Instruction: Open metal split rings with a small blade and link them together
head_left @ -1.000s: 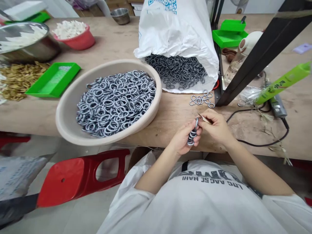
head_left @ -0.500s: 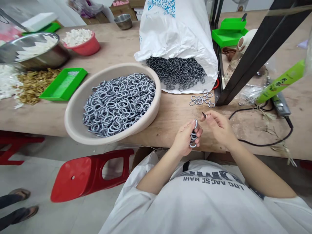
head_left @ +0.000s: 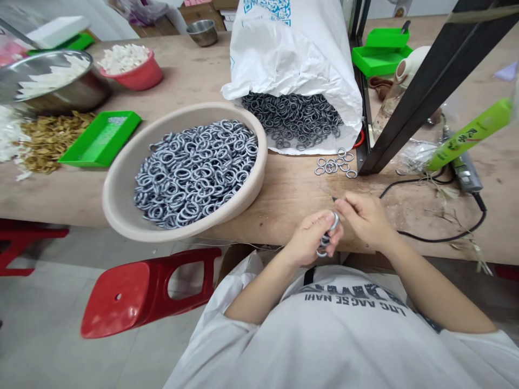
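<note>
My left hand (head_left: 307,237) is closed around several grey rings (head_left: 323,252), and one ring stands up between thumb and forefinger. Right beside it, my right hand (head_left: 365,220) pinches a small dark pointed piece, perhaps a blade; only its tip (head_left: 334,199) shows past the fingers. Both hands are over the table's near edge. Some loose rings (head_left: 339,162) lie on the wood beyond them. To the left stands a beige basin (head_left: 121,216) heaped with grey rings (head_left: 194,173). Behind it, darker rings (head_left: 295,116) fill the mouth of a white sack (head_left: 292,65).
A black metal post (head_left: 421,92) rises at the right, near a corded grey tool (head_left: 466,173) and a green packet (head_left: 470,135). Green trays (head_left: 97,156), a red bowl (head_left: 141,75) and a steel bowl (head_left: 81,92) stand left. A red stool (head_left: 117,297) is below.
My left hand has moved slightly right and down with the rings. My right hand has come slightly lower, its dark tip now pointing further left. The feet at lower left have left the view.
</note>
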A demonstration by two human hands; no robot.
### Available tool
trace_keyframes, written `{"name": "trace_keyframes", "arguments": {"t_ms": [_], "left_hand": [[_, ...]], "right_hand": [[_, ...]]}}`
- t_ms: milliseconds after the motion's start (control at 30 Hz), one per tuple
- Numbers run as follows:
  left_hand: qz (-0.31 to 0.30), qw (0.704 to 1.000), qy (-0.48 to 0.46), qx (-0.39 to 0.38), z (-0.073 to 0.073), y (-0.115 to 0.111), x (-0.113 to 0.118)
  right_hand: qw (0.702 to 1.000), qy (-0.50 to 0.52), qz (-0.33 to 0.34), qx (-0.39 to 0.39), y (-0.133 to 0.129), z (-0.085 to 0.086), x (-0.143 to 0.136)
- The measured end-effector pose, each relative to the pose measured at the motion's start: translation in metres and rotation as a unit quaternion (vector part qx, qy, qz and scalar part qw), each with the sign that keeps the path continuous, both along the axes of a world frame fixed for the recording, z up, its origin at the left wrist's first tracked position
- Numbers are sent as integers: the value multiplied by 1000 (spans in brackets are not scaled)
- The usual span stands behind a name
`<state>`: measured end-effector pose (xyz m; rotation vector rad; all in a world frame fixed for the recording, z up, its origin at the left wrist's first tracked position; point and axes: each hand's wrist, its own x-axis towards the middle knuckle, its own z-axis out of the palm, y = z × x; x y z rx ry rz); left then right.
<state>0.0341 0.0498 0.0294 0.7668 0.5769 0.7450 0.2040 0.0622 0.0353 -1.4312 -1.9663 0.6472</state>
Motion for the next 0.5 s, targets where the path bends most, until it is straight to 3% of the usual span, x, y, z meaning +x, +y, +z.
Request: {"name": "trace_keyframes", "arguments": {"t_ms": [100, 233, 367, 433, 500], "left_hand": [[-7, 1000, -18, 4, -1, -1, -3], [79, 996, 2, -41, -10, 10, -11], [145, 987, 5, -69, -19, 21, -24], [166, 982, 2, -93, -22, 24, -31], [177, 977, -5, -120, -23, 27, -36]], "right_hand": [[998, -29, -56, -23, 25, -12, 4], [985, -147, -94, 10, 68, -20, -5], [962, -260, -74, 22, 107, -25, -26], [960, -271, -71, 7, 117, -26, -33], [975, -214, -64, 0, 117, -23, -34]]}}
